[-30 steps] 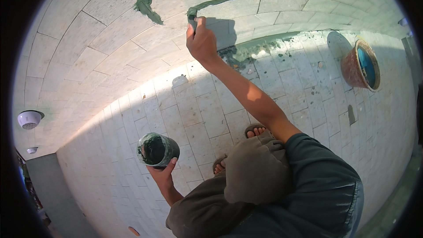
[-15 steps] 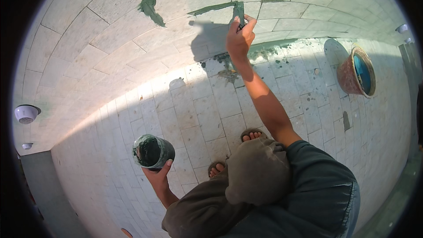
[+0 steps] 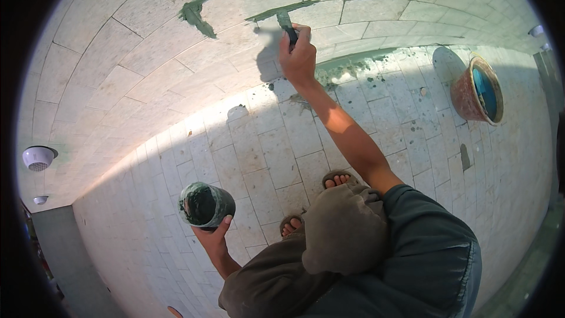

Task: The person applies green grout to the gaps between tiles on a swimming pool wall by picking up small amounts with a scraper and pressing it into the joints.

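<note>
My right hand (image 3: 298, 59) grips the dark handle of a putty knife (image 3: 285, 21), its blade smeared green. The blade touches the tiled wall (image 3: 347, 12) along a joint where a dark green grout line (image 3: 276, 10) lies. In my left hand (image 3: 214, 237) is a small round tub (image 3: 222, 205), tilted, its inner walls coated with thick dark green grout (image 3: 201, 206). The fingers beneath the tub are partly hidden. Wider green smears (image 3: 197, 19) follow other joints up and to the left of the knife.
A worn reddish bucket (image 3: 465, 97) with a blue inside stands on the tiled floor at the right. Green spatters (image 3: 353, 70) mark the floor by the wall's foot. Round white fixtures (image 3: 39, 158) stick out from the wall. My sandalled feet (image 3: 337, 179) are below.
My right hand and the putty knife have moved left along the joint, and the green line now reaches across where the blade was. The left hand still holds the tub in nearly the same place.
</note>
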Demonstrator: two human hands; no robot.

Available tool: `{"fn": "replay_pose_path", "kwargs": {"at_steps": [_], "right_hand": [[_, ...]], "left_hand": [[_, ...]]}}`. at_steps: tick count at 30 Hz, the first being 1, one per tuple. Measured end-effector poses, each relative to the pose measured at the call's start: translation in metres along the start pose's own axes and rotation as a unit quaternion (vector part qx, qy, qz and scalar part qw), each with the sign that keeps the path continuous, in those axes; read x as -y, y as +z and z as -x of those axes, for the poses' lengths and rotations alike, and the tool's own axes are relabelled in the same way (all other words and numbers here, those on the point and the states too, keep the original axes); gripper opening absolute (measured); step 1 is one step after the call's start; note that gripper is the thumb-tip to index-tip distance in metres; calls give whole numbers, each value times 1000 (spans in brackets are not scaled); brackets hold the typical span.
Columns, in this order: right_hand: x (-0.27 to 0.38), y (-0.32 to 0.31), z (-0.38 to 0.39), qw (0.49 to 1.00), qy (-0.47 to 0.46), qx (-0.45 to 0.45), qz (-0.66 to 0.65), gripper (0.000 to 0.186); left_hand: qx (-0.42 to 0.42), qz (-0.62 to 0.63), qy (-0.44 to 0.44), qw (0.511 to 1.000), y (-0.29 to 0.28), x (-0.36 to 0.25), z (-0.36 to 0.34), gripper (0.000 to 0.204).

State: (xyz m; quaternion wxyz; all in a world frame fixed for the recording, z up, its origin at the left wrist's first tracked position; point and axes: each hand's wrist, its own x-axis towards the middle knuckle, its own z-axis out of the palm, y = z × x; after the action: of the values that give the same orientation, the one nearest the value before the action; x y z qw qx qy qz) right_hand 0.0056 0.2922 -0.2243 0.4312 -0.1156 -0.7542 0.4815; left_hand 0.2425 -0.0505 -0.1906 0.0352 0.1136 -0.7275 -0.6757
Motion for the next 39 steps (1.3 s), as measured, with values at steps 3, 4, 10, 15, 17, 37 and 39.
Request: {"fn": "replay_pose_path", "kwargs": {"at_steps": [3,4,10,15,17,37,39], "right_hand": [[-6,-3,-7,996,35,-78,-13,25],[-8,-3,-10,996,33,-78,-6,25],[-9,-1,-4,1000,5,29,-8,27],[-4,4,-1,995,6,-25,-96,24],[-1,3,-7,990,15,-96,-101,21],[8,16,-6,1000,6,-28,-3,26],[9,3,-11,998,18,-60,14,25]], "left_hand": [[-7,2,-11,1000,-3,1,1,97],[-7,1,-8,1000,-3,1,1,97],[-5,-2,-8,1000,1,-6,3,99],[-8,3,-3,1000,-2,-5,5,98],[-11,0,1,1000,-5,-3,4,96],[-8,-1,-2,1000,-14,2,5,96],[-13,2,-2,1000,-16,3,8,95]]}}
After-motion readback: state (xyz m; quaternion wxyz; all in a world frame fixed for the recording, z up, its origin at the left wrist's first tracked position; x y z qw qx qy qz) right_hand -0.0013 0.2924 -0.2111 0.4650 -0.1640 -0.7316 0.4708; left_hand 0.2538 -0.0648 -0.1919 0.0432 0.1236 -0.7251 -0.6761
